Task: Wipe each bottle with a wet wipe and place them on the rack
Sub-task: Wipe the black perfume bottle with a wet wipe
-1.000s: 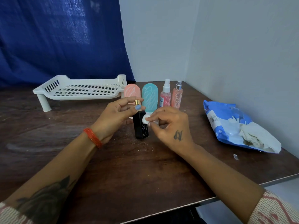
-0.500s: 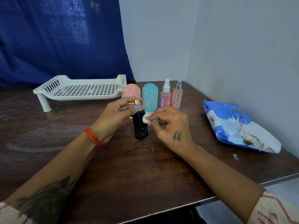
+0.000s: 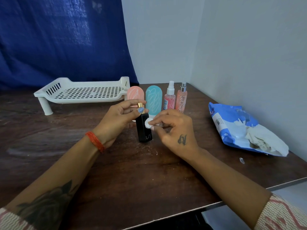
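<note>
Scarcely anything is shifting since the earlier frames: the right hand [image 3: 172,130] is edging its small white pad [image 3: 148,123] slightly higher along the black bottle [image 3: 144,128], which is standing upright near the middle of the table [image 3: 149,176]. Left hand [image 3: 116,120] is steadying the bottle, thumb and fingers curling narrowly around its gold cap [image 3: 140,105]. Right thumb and forefinger are pinching the pad against the bottle's upper right side, remaining fingers curling loosely. Behind, toward the far edge, a pink tube [image 3: 134,95], a teal tube [image 3: 153,98] and two pink spray bottles [image 3: 170,97] [image 3: 181,97] are standing in a row. White rack [image 3: 83,93] is sitting at the far left, holding nothing. Blue wipe packet [image 3: 240,128] is lying open by the right edge
</note>
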Available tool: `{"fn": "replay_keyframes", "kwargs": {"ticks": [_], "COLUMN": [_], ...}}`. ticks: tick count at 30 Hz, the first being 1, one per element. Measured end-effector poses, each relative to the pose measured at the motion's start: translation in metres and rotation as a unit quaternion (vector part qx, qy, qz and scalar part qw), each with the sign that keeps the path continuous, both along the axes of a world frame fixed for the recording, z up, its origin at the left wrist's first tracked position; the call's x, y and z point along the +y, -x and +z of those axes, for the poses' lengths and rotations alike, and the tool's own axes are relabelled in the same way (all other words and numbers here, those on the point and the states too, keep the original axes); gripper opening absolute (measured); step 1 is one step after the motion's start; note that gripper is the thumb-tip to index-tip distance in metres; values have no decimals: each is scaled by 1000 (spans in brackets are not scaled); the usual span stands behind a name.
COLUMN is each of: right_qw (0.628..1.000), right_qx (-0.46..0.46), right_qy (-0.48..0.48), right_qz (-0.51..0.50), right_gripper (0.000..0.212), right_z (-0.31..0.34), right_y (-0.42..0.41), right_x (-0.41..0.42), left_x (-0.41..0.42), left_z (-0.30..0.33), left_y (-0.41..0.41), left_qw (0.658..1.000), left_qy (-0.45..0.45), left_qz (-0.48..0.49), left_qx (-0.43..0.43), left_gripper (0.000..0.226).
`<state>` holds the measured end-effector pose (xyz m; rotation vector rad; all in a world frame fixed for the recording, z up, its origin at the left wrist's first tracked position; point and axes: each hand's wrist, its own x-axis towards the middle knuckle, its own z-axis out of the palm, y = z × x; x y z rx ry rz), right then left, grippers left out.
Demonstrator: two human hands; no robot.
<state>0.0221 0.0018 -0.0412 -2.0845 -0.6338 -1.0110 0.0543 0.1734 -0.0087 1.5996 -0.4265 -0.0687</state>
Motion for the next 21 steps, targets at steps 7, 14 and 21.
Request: {"fn": "replay_keyframes", "kwargs": {"ticks": [7, 14, 21], "right_qw": [998, 999, 992], "right_qx": [24, 10, 4], "right_qy": [41, 39, 93], "right_qz": [42, -2, 81], "right_gripper": [13, 9, 15], "right_z": [0, -1, 2], "right_y": [2, 1, 6], "right_x": [0, 0, 2], "left_x": [0, 0, 0], "left_z": [1, 0, 1], "left_y": [0, 0, 1], "left_qw": [1000, 1000, 1000], "left_qy": [-10, -3, -10], "left_qz": [8, 16, 17], "left_qx": [-2, -2, -6], "left_gripper": [30, 29, 28]}}
